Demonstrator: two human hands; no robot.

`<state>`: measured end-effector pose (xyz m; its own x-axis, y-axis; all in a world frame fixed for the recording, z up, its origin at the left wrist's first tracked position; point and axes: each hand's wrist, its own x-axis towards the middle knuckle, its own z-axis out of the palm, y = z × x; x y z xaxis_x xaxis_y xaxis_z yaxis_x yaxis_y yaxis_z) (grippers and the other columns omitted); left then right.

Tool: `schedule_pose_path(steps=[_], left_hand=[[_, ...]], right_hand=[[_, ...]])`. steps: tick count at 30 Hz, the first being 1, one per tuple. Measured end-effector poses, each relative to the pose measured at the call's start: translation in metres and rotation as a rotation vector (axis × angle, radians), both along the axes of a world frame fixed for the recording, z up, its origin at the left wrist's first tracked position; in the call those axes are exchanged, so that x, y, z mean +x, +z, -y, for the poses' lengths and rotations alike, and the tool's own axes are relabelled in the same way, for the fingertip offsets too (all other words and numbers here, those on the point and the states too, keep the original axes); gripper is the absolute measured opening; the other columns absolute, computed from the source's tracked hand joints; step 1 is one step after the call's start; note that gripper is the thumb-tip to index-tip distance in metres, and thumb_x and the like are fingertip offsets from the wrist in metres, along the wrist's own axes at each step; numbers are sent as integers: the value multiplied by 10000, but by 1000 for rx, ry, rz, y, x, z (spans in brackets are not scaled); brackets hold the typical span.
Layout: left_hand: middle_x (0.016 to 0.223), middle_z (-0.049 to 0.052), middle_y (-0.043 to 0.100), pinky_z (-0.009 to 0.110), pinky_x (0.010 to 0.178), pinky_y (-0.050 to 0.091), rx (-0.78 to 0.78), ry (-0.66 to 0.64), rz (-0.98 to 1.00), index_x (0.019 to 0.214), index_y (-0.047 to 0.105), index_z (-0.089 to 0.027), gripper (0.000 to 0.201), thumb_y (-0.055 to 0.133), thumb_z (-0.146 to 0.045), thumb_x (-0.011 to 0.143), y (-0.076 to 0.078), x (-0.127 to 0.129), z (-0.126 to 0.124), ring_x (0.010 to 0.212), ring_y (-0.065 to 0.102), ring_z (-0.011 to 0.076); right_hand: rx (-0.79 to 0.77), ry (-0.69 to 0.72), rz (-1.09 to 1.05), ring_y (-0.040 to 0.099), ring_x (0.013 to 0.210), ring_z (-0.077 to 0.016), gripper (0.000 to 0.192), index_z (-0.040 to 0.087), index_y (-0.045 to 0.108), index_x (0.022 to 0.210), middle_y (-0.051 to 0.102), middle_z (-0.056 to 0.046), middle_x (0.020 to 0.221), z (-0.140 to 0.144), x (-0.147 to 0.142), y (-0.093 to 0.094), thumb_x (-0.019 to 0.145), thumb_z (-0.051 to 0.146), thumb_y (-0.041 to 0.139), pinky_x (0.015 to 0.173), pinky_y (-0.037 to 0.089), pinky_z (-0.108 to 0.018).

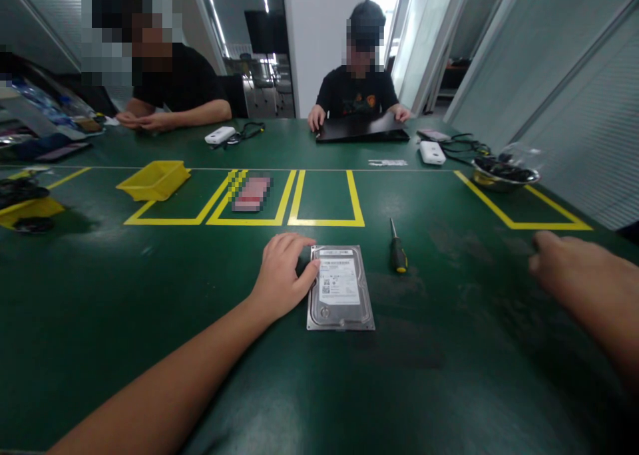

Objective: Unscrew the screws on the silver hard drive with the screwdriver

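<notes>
Hard drive [344,292] touches left hand [283,274] at left edge, apart from screwdriver [398,254].

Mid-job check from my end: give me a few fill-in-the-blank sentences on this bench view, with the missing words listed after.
1. The left hand is touching the ____.
2. In the picture, the screwdriver lies to the ____ of the hard drive.
3. The tape outlining areas on the green table is coloured ____.
4. The flat panel held by a person across the table is coloured ____.

Missing words: hard drive; right; yellow; black.
</notes>
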<state>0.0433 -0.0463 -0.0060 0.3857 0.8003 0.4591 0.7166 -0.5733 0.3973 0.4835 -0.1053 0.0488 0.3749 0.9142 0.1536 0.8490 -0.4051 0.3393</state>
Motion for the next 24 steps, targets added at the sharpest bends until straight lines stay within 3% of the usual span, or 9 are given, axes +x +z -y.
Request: schedule_pose_path(steps=[3, 5, 8, 13, 17, 21, 24], left_hand=[[1137, 76, 652, 470, 994, 421, -18, -3, 20, 1133, 603, -188, 246, 560, -297, 916, 0, 0, 0, 1131, 541, 272], [1116, 71, 654, 456, 961, 432, -27, -10, 42, 1116, 609, -187, 229, 564, -294, 918, 2, -1, 2, 1094, 549, 263], [1088, 64, 660, 431, 926, 445, -11, -50, 108, 1097, 618, -188, 215, 570, -310, 927, 5, -2, 6, 1058, 558, 248], [1024, 58, 666, 390, 874, 458, 76, -183, 221, 1079, 624, -182, 205, 588, -318, 930, 11, -3, 15, 991, 574, 221], [974, 65, 666, 379, 842, 465, 164, -266, 278, 1043, 625, -169, 168, 599, -273, 915, 14, -3, 20, 937, 577, 211], [862, 47, 639, 355, 779, 467, 235, -299, 313, 942, 606, -174, 60, 577, -223, 924, 14, -3, 22, 833, 571, 183], [839, 39, 627, 354, 778, 472, 262, -333, 304, 929, 596, -176, 36, 596, -210, 918, 13, -2, 22, 816, 572, 175]], right_hand=[[13, 135, -114, 643, 838, -293, 315, 138, 607, 1123, 682, -218, 1064, -9, -38, 12, 937, 290, 403, 626, 366, -372], [-3, 289, -204, 630, 863, -260, 253, 176, 569, 1105, 686, -144, 1039, -14, -73, 19, 900, 287, 473, 675, 397, -350], [-86, 538, -349, 597, 749, -171, 169, 219, 518, 1037, 661, -34, 863, -15, -132, 25, 873, 254, 499, 676, 418, -293], [-161, 873, -750, 553, 676, -146, 107, 216, 474, 936, 616, -23, 814, -13, -206, 28, 841, 168, 485, 594, 386, -277], [-195, 929, -1099, 548, 703, -119, 180, 215, 465, 952, 608, 8, 812, -20, -226, 25, 816, 117, 530, 616, 398, -252], [-275, 867, -1550, 537, 668, -96, 259, 218, 444, 978, 597, 28, 801, -31, -229, 14, 784, 98, 567, 581, 403, -226], [-327, 841, -1714, 548, 667, -97, 308, 222, 399, 1024, 600, 30, 801, -36, -231, 4, 788, 119, 569, 560, 415, -220]])
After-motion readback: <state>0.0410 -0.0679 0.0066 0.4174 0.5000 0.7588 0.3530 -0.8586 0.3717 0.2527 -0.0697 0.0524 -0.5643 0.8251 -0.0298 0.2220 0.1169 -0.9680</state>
